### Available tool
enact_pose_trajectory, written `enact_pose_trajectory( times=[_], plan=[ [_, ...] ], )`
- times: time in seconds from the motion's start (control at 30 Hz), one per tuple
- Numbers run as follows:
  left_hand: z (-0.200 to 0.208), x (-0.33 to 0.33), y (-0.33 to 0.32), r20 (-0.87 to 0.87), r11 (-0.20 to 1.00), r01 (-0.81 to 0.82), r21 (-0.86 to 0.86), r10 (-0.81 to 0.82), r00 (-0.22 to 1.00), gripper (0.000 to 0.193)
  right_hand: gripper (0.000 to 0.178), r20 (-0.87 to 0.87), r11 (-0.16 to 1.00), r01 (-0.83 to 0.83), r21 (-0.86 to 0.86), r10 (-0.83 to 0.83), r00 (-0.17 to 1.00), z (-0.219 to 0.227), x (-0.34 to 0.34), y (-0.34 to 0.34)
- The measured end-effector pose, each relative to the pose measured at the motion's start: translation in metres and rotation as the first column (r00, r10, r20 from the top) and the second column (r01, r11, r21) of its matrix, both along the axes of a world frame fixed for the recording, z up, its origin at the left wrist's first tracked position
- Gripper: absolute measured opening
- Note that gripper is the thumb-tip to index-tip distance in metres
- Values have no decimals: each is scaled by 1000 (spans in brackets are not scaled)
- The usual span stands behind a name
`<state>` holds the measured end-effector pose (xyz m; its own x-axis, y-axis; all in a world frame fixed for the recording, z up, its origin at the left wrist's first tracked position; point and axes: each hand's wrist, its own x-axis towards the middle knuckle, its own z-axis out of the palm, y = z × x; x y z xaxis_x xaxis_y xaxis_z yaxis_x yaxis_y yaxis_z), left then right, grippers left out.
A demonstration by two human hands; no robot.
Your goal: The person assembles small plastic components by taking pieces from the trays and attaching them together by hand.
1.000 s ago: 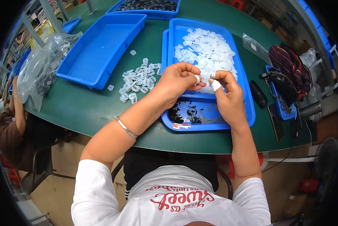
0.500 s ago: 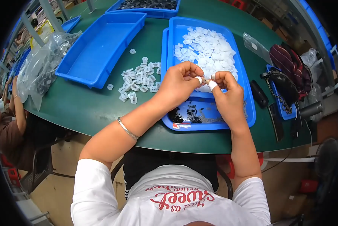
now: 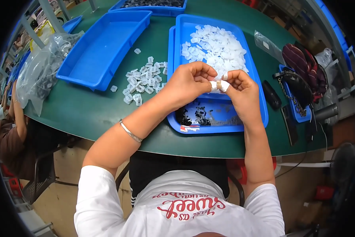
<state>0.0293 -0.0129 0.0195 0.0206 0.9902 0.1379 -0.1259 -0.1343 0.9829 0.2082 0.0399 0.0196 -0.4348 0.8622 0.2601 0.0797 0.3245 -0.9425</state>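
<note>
My left hand (image 3: 189, 83) and my right hand (image 3: 244, 90) meet above the near part of a blue tray (image 3: 179, 43) that bears a heap of small white plastic pieces (image 3: 221, 45). Both hands are closed in a pinch, thumb tips together, with white coverings on the thumbs. Whatever sits between the fingertips is too small and hidden to make out. Below my hands, a lower blue tray (image 3: 225, 129) shows its near end, with small black parts (image 3: 201, 114) in it. Left of my left hand, small translucent white pieces (image 3: 144, 81) lie loose on the table.
The green table (image 3: 118, 122) also holds a blue tray (image 3: 102, 49) at left, a tray of dark parts (image 3: 153, 4) at the far edge and a plastic bag (image 3: 47, 65). At right are a dark case (image 3: 271, 95), a phone (image 3: 289, 126) and a black bag (image 3: 300, 89). Another person's arm (image 3: 19, 106) shows at far left.
My hands have stayed together over the tray, but the fingers have shifted: the thumb tips now press together and the right hand has turned slightly. The whole view has shifted a little.
</note>
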Motion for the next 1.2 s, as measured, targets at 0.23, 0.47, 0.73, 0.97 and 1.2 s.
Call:
enact_pose_trajectory(
  times=[0.23,0.47,0.73,0.97,1.2],
  plan=[
    [4,-8,3,30,996,10,-86,-7,1000,23,16,-87,983,-127,-133,116,989,10,-1,-5],
    [6,-15,6,145,997,-68,-45,74,987,24,14,310,961,-129,-244,204,928,29,16,-9],
    [1,-12,7,79,994,-25,-106,33,996,21,15,754,921,-389,-22,271,599,20,23,-10],
    [4,-12,5,95,995,-8,-104,18,995,22,14,772,825,-562,62,317,551,18,21,-10],
    [4,-11,3,130,982,76,-173,-54,990,22,13,561,895,-401,-194,437,703,30,18,-15]
  ],
)
